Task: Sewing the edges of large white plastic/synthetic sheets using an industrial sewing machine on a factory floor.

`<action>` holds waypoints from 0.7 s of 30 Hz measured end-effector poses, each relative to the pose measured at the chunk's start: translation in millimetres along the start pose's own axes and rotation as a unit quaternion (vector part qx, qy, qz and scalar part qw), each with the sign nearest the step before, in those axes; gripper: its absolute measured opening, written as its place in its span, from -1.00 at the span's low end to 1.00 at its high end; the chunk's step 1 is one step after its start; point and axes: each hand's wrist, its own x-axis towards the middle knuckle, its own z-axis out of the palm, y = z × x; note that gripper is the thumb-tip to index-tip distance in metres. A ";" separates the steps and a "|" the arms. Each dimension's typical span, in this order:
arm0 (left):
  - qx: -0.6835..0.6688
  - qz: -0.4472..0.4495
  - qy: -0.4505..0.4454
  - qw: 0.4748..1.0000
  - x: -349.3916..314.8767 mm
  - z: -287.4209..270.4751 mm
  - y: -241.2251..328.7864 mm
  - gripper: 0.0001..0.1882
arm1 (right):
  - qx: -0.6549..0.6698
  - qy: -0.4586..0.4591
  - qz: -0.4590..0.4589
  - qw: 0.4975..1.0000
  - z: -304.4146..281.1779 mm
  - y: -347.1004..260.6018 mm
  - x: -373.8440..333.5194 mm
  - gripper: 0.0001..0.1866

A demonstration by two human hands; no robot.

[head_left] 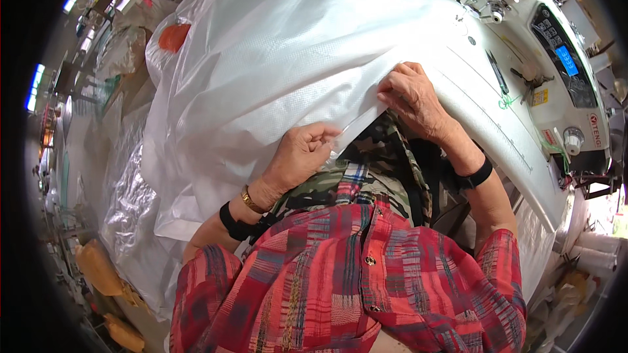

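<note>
A large white plastic-like woven sheet (281,59) spreads over the work table and hangs down toward my lap. My left hand (302,157) pinches its near edge with thumb and forefinger. Farther right along the same edge, my right hand (411,99) has its fingers closed on the sheet, fingertips curled inward. Between the two hands the edge runs in a slanting line above my camouflage-patterned trousers. Folds and wrinkles cross the material from the hands toward the far left.
On the right stands a white sewing machine (533,33) with a lit blue display. Black tweezers-like tool (497,72) and green thread (506,101) lie on the table beside a printed ruler scale (487,117). An orange patch (174,38) shows at the sheet's far left. Clear plastic (127,189) hangs at left.
</note>
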 end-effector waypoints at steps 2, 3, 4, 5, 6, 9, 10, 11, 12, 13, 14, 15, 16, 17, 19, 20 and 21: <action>-0.017 0.009 -0.006 1.000 -3.7 0.0 3.4 -0.77 | -0.014 0.005 -0.009 1.000 4.5 -6.4 -0.3 -0.89; -0.030 0.019 -0.015 0.999 -4.7 -0.3 3.1 -0.74 | -0.014 0.001 -0.009 1.000 7.2 -12.0 -0.3 -0.89; -0.034 0.018 -0.013 0.999 -5.2 0.4 2.3 -0.74 | -0.025 -0.010 -0.005 1.000 9.8 -19.8 0.5 -0.89; 0.002 0.075 -0.007 0.997 -5.3 1.6 1.3 -0.70 | -0.037 -0.020 0.000 0.999 12.2 -26.8 1.4 -0.89; 0.038 0.132 -0.001 0.990 -5.3 2.6 -0.3 -0.67 | -0.041 -0.030 0.008 0.999 14.0 -31.6 2.4 -0.89; 0.132 0.243 0.017 0.961 -0.6 0.4 -5.0 -0.60 | -0.060 -0.047 0.022 0.997 15.1 -35.4 2.7 -0.88; 0.129 0.242 0.017 0.962 -0.3 1.7 -4.9 -0.60 | -0.060 -0.050 0.023 0.997 15.7 -36.1 1.9 -0.88; 0.129 0.244 0.039 0.960 0.3 3.9 -3.6 -0.61 | -0.077 -0.050 0.009 0.996 16.1 -36.4 0.6 -0.86; 0.130 0.246 0.061 0.959 0.6 5.1 -3.1 -0.60 | -0.093 -0.050 -0.005 0.994 16.5 -36.6 -0.4 -0.84; 0.127 0.245 0.061 0.959 1.0 4.9 -3.6 -0.60 | -0.093 -0.053 -0.004 0.994 17.0 -37.1 -1.1 -0.84; 0.142 0.246 0.069 0.956 2.3 4.3 -4.1 -0.60 | -0.097 -0.045 -0.020 0.994 17.5 -37.2 -1.7 -0.81; 0.157 0.246 0.078 0.953 3.8 3.7 -4.6 -0.59 | -0.101 -0.037 -0.035 0.994 17.7 -37.0 -2.2 -0.78; 0.154 0.246 0.078 0.954 5.7 3.0 -5.8 -0.59 | -0.102 -0.039 -0.035 0.993 17.0 -35.5 -2.9 -0.78; 0.174 0.264 0.082 0.945 7.8 2.7 -7.7 -0.60 | -0.134 -0.046 -0.049 0.989 15.7 -33.2 -4.0 -0.76; 0.193 0.280 0.086 0.936 9.8 3.4 -8.1 -0.61 | -0.165 -0.055 -0.064 0.983 16.3 -30.8 -2.8 -0.74; 0.196 0.280 0.094 0.935 10.2 4.0 -6.0 -0.62 | -0.134 -0.047 -0.051 0.989 18.2 -30.3 -1.7 -0.73; 0.199 0.279 0.101 0.934 9.9 4.7 -4.1 -0.63 | -0.103 -0.039 -0.039 0.993 19.7 -30.6 -1.5 -0.71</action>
